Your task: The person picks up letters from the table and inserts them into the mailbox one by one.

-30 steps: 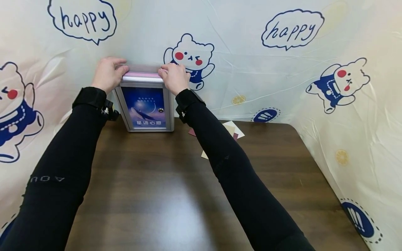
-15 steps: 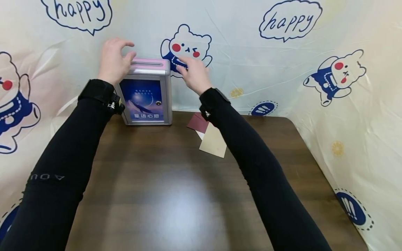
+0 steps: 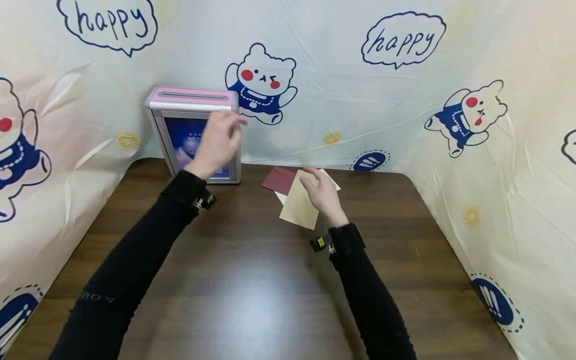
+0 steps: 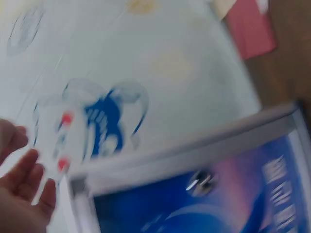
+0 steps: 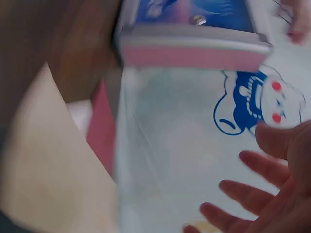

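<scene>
A silver-framed box (image 3: 193, 104) with a pink top, a long slot in it and a blue picture door stands at the back left of the table. In front of that door my left hand (image 3: 218, 140) hovers, fingers loosely bent with nothing in them. Over the pile of envelopes my right hand (image 3: 325, 194) reaches with spread fingers, holding nothing. A cream envelope (image 3: 298, 207) lies on top, a dark red envelope (image 3: 277, 179) pokes out at its left, and white paper (image 3: 332, 180) shows beneath. The door's small round lock (image 4: 201, 183) appears in the left wrist view.
The brown wooden table (image 3: 252, 280) has its back edge against a pale curtain (image 3: 315, 95) printed with bears and "happy" bubbles. Curtain also runs down both sides. Black sleeves and wrist cameras (image 3: 321, 243) sit close behind the hands.
Both hands have left the top of the box. The left moved down and right across its front, while the right moved down and right to the envelopes. The box stays in place.
</scene>
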Motion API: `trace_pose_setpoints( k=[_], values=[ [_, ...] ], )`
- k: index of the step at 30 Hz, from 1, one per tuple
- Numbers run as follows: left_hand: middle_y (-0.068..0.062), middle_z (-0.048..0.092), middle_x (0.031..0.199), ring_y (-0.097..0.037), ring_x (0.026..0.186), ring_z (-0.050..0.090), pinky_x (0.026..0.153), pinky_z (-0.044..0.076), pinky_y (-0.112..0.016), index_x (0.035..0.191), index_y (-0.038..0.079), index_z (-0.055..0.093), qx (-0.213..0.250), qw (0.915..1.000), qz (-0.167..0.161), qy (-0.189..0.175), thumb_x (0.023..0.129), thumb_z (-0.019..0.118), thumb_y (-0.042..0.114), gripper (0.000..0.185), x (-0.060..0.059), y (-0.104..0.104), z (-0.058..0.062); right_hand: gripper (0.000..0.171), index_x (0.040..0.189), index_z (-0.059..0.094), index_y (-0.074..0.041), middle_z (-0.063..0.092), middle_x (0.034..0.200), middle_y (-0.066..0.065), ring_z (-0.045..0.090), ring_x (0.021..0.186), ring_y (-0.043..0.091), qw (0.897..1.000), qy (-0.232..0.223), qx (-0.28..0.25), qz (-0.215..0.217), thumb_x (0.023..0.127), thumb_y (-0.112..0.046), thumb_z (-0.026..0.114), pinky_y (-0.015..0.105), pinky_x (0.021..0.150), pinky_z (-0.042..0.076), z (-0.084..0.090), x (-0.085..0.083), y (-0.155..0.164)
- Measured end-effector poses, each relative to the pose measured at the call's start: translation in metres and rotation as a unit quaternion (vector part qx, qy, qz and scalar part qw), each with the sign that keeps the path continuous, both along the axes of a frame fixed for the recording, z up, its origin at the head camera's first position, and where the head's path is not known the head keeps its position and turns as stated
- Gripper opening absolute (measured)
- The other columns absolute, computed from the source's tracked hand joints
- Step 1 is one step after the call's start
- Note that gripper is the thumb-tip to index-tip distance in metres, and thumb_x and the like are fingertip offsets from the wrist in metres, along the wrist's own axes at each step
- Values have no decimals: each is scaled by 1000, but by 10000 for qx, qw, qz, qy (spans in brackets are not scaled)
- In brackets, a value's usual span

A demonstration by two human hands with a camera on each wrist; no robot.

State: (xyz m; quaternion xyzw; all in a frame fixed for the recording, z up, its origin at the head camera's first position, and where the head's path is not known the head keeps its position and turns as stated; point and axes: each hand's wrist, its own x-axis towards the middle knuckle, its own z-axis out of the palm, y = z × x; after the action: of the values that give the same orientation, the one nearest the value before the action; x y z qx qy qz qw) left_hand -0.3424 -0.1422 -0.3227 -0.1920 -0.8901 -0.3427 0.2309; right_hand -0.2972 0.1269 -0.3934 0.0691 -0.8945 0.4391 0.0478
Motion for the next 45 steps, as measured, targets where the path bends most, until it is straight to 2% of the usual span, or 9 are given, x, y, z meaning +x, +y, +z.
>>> trace_pose_setpoints(
  k=[4,8,11,16,21,29,38,41,45],
  values=[
    [-19,64,124,-37,118,54,100,45,-54,119,4,68,-1242,9892,-176,-761,97,57,12,26,14,38,-56,40,142,54,-6,51,151,16,46,141,35,9867,-515,-1516,-283,106,-22,53,51,116,37,-18,16,7],
    [-15,68,112,-35,109,59,89,50,-52,115,7,70,-1911,9715,-77,-1403,101,59,27,27,25,70,-98,36,139,57,-8,54,146,15,51,131,28,9643,-579,-2515,-589,105,-21,53,47,107,41,-18,24,8],
    [-13,69,111,-35,108,59,89,49,-52,107,8,71,-2236,9573,174,-1822,101,59,42,37,31,88,-116,35,137,58,-10,56,144,12,50,128,24,9528,-554,-2916,-635,105,-24,54,47,100,41,-14,28,7],
    [-17,68,121,-36,117,59,98,44,-51,108,4,71,-2608,9287,606,-2564,97,55,60,59,36,114,-131,34,134,61,-8,56,145,13,50,129,24,9395,-451,-3292,-834,104,-24,57,55,104,41,-14,31,9],
    [-19,68,116,-37,113,57,99,39,-50,103,2,71,-2781,9076,822,-3035,93,58,65,65,37,129,-145,31,129,63,-7,61,137,14,52,115,17,9370,-335,-3332,-994,103,-24,59,37,87,43,-22,29,8],
    [-20,66,116,-38,114,57,98,41,-49,111,2,70,-2709,9059,946,-3114,92,68,51,53,35,134,-152,34,130,64,-8,61,133,11,53,114,17,9338,-444,-3348,-1179,102,-27,61,37,88,42,-27,24,17],
    [-18,67,122,-38,119,56,101,44,-53,107,6,70,-2215,9047,673,-3576,92,70,45,42,31,122,-151,31,129,64,-9,62,123,10,54,91,13,9271,-576,-3442,-1370,101,-22,62,25,67,49,-29,20,27],
    [-13,67,103,-34,106,58,92,48,-49,90,7,66,-1929,9122,491,-3581,93,69,40,34,34,114,-153,30,129,63,-8,62,128,13,56,92,14,9283,-580,-3414,-1353,101,-20,62,24,66,50,-31,20,28],
    [-3,51,73,-24,79,53,71,40,-37,72,11,51,-1279,9314,264,-3398,94,69,34,36,40,102,-158,30,128,63,-8,62,133,15,58,102,18,9309,-589,-3318,-1407,100,-19,63,24,72,53,-33,19,31]
  ],
)
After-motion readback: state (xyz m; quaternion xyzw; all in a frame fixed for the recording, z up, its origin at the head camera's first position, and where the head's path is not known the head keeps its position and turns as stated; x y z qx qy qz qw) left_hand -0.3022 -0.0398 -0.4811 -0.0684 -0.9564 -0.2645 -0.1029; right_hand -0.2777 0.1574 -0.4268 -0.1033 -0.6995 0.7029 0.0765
